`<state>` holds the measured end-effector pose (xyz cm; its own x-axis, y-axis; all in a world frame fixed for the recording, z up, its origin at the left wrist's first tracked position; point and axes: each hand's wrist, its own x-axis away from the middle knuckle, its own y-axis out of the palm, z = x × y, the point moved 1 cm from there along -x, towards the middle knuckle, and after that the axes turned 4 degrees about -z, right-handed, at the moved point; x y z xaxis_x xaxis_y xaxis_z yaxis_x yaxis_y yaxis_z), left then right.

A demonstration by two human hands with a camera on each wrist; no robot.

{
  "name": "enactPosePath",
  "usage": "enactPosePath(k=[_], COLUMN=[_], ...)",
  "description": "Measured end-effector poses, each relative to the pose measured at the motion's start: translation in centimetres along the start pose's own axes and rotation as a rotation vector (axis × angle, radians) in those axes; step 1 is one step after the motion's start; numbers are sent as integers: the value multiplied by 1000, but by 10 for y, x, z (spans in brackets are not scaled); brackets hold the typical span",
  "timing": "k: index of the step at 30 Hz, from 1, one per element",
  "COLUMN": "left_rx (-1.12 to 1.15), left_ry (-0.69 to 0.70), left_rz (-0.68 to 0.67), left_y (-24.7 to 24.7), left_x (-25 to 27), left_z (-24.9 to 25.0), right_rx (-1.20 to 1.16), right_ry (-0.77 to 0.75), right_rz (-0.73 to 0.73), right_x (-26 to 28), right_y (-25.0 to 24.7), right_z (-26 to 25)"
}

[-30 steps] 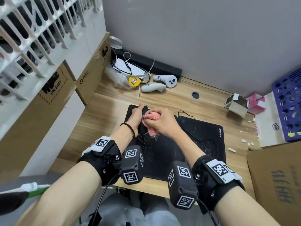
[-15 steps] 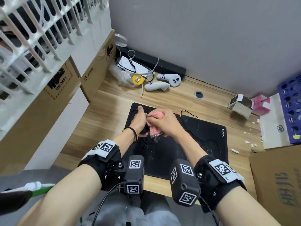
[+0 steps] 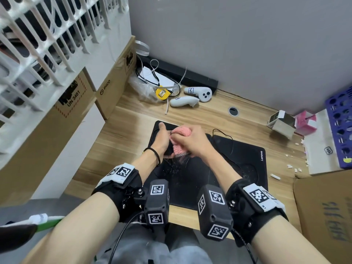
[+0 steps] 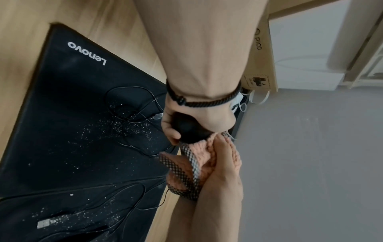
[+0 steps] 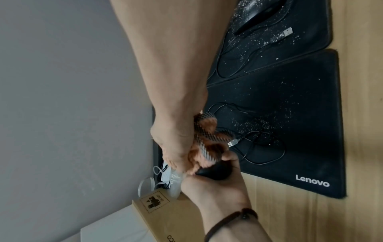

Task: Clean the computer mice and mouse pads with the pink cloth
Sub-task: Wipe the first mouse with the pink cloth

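pink cloth (image 4: 209,157) bunched in right hand (image 3: 192,141) grip, pressed on black mouse (image 4: 190,129) gripped by left hand (image 3: 162,138).

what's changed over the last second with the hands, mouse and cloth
Very little. The right hand shifted the pink cloth slightly as it rubs the black mouse; nothing was picked up or let go. The left hand keeps its grip on the mouse above the mouse pads, which lie as before, still speckled with white crumbs. The head camera's framing drifted a little.
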<state>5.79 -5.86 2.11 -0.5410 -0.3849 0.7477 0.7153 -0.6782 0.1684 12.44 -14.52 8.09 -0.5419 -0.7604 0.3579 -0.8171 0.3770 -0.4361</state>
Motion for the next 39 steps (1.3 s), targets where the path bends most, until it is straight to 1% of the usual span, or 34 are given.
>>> enactPosePath(k=[2, 4, 6, 8, 10, 12, 14, 18, 21, 22, 23, 25, 26, 27, 29, 32, 34, 37, 39], left_rx=[152, 277, 297, 286, 266, 230, 137, -57, -181, -205, -233, -279, -306, -342, -375, -325, -310, -311, -337], left_ry=[-39, -101, -130, -122, -110, -86, -57, 19, 81, 95, 109, 136, 147, 159, 180, 178, 174, 135, 105], left_rz=[-6, -65, -102, -115, -127, -131, -141, -235, -245, -225, -191, -113, -99, -97, -110, -218, -254, -183, -146], left_y=[-5, -9, -11, -11, -10, -8, -7, -4, 1, 1, 0, -4, -5, -6, -6, -3, -4, -6, -6], left_x=[-4, -3, 0, 0, 1, 2, 7, 19, 24, 22, 20, 18, 15, 14, 12, 15, 16, 16, 15], left_z=[1, 1, 0, -1, -1, 0, 0, 1, 3, 3, 3, 2, 1, 1, 2, 4, 3, 5, 7], right_rx=[-6, -6, -4, 23, 31, 26, 53, 76, 45, 1, -58, -171, -194, -205, -230, -288, -278, -298, -327], right_ry=[-7, -33, -74, -111, -115, -104, -74, 51, 132, 150, 172, 205, 210, 212, 231, 250, 241, 198, 175], right_rz=[-77, -115, -137, -153, -139, -69, 49, 264, 359, 352, 308, 144, 71, 36, 75, 204, 185, 98, 70], right_x=[3, 4, 3, 2, 1, -3, -9, -20, -22, -20, -18, -11, -8, -6, -5, -8, -8, -6, -4], right_y=[4, 6, 7, 6, 5, 3, 1, -7, -11, -12, -13, -17, -19, -21, -23, -26, -28, -31, -31], right_z=[0, 3, 6, 5, 3, 2, 2, 9, 12, 11, 11, 12, 13, 15, 19, 24, 26, 25, 24])
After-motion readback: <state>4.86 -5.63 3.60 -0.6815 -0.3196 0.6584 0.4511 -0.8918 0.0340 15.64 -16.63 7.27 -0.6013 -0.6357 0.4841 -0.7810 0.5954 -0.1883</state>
